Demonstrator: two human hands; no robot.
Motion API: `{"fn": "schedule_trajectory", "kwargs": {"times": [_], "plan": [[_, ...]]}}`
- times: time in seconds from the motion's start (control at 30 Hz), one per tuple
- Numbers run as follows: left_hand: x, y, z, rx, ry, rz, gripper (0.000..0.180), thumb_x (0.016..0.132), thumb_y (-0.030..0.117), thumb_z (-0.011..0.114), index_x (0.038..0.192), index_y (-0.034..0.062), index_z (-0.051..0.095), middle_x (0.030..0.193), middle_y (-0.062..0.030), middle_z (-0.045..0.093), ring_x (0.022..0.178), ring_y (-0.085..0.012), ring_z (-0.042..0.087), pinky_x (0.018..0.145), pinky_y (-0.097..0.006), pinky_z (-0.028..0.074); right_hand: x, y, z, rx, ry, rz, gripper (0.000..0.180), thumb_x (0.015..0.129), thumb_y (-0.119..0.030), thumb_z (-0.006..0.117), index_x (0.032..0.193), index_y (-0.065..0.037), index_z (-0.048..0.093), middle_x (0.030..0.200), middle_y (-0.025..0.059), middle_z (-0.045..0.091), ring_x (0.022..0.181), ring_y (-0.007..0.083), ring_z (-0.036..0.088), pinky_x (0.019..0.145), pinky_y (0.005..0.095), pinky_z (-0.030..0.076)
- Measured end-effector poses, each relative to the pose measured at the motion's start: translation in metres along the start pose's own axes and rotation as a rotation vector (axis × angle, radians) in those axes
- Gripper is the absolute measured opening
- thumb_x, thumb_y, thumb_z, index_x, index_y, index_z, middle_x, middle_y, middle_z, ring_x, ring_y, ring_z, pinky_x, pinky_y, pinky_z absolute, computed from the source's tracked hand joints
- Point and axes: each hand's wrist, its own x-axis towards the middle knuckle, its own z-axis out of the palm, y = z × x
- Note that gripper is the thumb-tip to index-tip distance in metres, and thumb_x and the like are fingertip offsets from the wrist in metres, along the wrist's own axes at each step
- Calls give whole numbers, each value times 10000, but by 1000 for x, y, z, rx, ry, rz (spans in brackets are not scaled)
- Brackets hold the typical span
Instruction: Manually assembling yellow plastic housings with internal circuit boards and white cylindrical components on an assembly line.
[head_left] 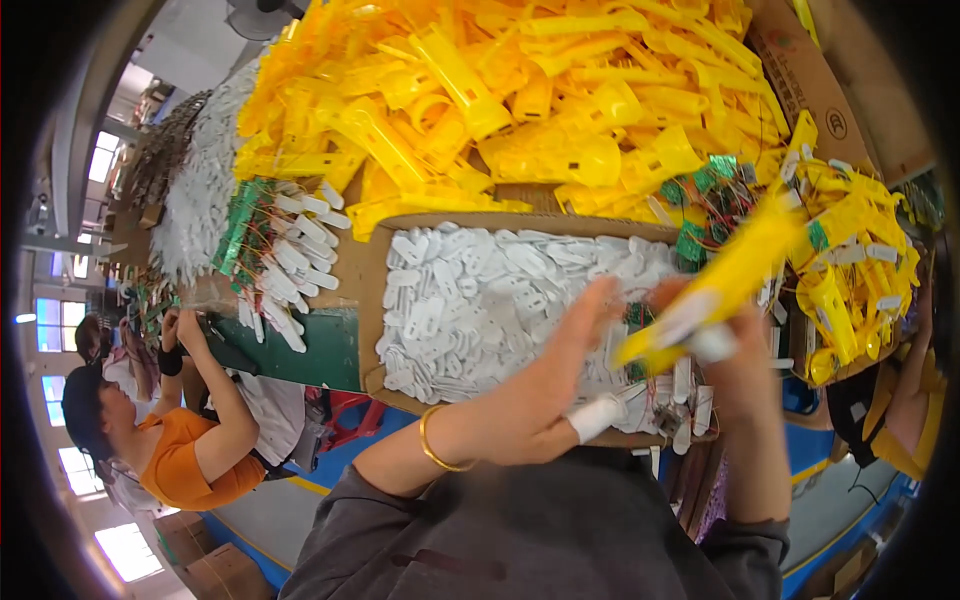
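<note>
My right hand (738,345), smeared by motion, grips a long yellow plastic shell (735,265) with a white piece near its lower end. My left hand (545,395) hovers over the cardboard box with its fingers stretched out and nothing in them. White wrapping covers its thumb, and a gold bangle circles the wrist. Beneath my hands, the open cardboard box (372,330) contains many small white plastic parts (460,300). Green circuit boards with wires (692,240) lie at the box's far right corner; more wired pieces (680,410) rest at its near right corner.
A big heap of yellow shells (500,100) covers the far side. Wired boards with white pieces (285,250) lie left of the box. At right is a pile of yellow shells with wires (850,270). A person in orange (190,450) works at the left; another person (900,410) is partly visible at right.
</note>
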Motion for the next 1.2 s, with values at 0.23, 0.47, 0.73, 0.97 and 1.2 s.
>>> {"fn": "schedule_trajectory", "kwargs": {"times": [0.23, 0.47, 0.73, 0.97, 1.2], "plan": [[17, -11, -134, 736, 588, -72, 324, 784, -62, 485, 1097, 0, 543, 974, -135, 610, 842, -242, 610, 745, -308, 475, -14, -42, -428, 121, 696, -373, 275, 929, -180, 455, 1162, -40, 493, 1011, 47, 574, 840, 148, 575, 781, 274, 492], [110, -18, -165, 1273, 463, -269, 613, 857, 374, 531, 1335, 52, 324, 730, -188, 624, 678, -344, 620, 613, -422, 479, 15, -117, -388, 35, 911, -297, 404, 929, -172, 438, 1276, 30, 396, 1230, 173, 448, 1167, 274, 430, 968, 359, 398], [170, -70, -169, 1636, 641, -387, 533, 819, 462, 578, 1111, 21, 516, 780, -122, 632, 702, -241, 619, 590, -370, 472, 10, -52, -16, -952, 64, -541, 419, 703, -11, 670, 1112, -52, 587, 1130, 72, 583, 1016, 162, 541, 868, 290, 426], [138, -25, -180, 316, 698, -266, 406, 714, 300, 640, 987, 14, 550, 823, -90, 633, 747, -190, 605, 622, -305, 487, 15, 45, 77, -960, -394, -536, 305, 602, 19, 580, 897, -43, 631, 771, 124, 605, 771, 309, 593, 660, 387, 487], [11, 15, -98, -457, 434, -32, 467, 853, 316, 567, 1165, -9, 445, 680, -36, 492, 601, -161, 535, 563, -300, 467, 62, 81, 111, -1013, -367, -174, 126, 703, -129, 639, 794, -41, 634, 713, 137, 627, 686, 305, 610, 612, 394, 476]]}}
